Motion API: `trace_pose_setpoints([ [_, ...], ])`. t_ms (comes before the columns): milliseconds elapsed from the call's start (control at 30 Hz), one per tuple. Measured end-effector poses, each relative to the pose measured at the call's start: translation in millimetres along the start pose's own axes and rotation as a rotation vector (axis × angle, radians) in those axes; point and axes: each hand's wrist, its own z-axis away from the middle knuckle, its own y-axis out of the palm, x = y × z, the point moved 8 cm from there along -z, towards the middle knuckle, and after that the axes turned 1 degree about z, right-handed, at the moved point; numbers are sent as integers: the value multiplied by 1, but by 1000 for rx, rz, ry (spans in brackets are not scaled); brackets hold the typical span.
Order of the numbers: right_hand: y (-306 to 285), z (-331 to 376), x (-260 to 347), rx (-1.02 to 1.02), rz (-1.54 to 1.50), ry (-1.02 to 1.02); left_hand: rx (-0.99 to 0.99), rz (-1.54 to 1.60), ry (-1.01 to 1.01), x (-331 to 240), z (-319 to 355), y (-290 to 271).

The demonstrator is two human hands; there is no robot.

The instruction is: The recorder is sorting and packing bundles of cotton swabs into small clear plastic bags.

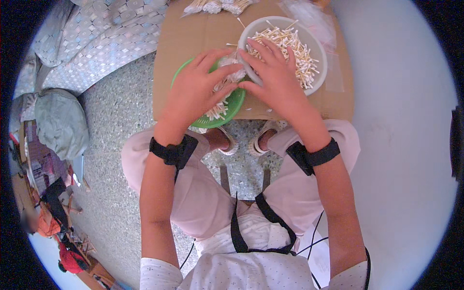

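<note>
My left hand [193,87] hovers over a green plastic basket [235,102], its fingers spread and curved. Cotton swabs [217,111] lie in the basket, partly under the hand. A crumpled clear plastic bag [231,62] shows between the left fingers and beside them; I see no firm grip on it. My right hand [278,82] is open at the near left rim of a white bowl [316,86], fingers apart over its edge. Loose white-tipped cotton swabs [302,60] fill the bowl. The two thumbs come close together between the containers.
Both containers stand on a brown cardboard surface [193,34]. Bundles of cotton swabs [212,6] lie along its far edge. Clear plastic bags [314,21] lie at the far right. A stray swab [240,22] sits by the bowl. Patterned cloth [106,38] hangs at the left.
</note>
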Motion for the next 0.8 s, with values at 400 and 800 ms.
trace_pose_setpoints([
  [400, 6, -1, 0, 41, 3, 2, -137, 293, -96, 24, 3, 2],
  [800, -10, -5, 16, 65, -374, 95, -542, 1007, -411, 36, 11, -17],
])
